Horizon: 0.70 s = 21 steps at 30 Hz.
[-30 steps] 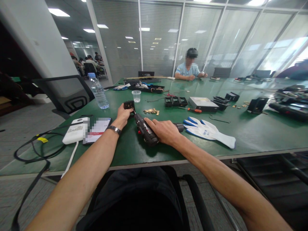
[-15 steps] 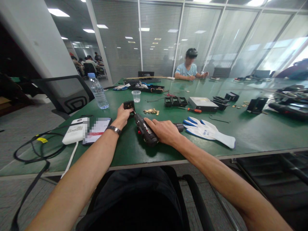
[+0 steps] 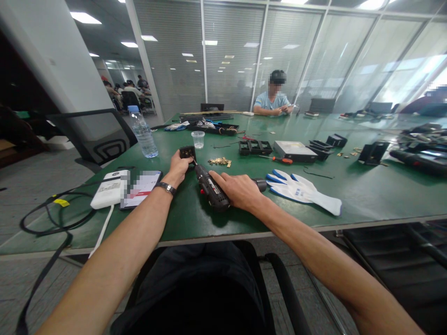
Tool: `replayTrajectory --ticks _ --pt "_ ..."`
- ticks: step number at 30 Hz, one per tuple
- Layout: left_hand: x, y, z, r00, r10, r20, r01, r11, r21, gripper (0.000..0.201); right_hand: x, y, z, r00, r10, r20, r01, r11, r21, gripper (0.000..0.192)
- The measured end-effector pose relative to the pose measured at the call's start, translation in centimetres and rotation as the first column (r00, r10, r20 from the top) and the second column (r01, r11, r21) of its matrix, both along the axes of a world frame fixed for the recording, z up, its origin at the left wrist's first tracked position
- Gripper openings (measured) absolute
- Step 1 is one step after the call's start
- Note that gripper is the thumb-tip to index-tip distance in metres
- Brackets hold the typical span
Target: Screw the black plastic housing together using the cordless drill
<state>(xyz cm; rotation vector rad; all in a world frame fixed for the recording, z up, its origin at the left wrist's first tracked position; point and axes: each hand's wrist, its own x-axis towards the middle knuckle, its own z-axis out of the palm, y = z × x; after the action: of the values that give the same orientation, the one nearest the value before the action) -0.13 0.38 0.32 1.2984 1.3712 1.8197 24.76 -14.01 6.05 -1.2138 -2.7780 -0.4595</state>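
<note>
A green table (image 3: 349, 195) carries the items below; a water bottle (image 3: 142, 132) stands upright near the left edge, with a clear plastic cup (image 3: 198, 139) to its right; a pile of small brass parts (image 3: 220, 161) lies just beyond. Near the front left edge lie a white power bank (image 3: 109, 189) and a phone (image 3: 141, 188) – side by side, touching; a black cable (image 3: 45, 223) loops off the table edge. A white-and-blue work glove (image 3: 302, 190) lies flat; further back sit a black tray (image 3: 255, 147), a grey flat box (image 3: 295, 150) and a red-handled screwdriver (image 3: 279, 159). A person in a light blue shirt (image 3: 274, 100) sits at the far end – hands resting on the table.
</note>
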Motion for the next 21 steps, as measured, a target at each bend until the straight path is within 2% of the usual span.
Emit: replayTrajectory --ticks 21 --pt "0.05 0.06 -0.03 1.0 -0.001 0.011 0.001 1.0 0.004 0.036 -0.01 -0.08 0.1 1.0 -0.01 -0.01 0.01 1.0 -0.014 0.074"
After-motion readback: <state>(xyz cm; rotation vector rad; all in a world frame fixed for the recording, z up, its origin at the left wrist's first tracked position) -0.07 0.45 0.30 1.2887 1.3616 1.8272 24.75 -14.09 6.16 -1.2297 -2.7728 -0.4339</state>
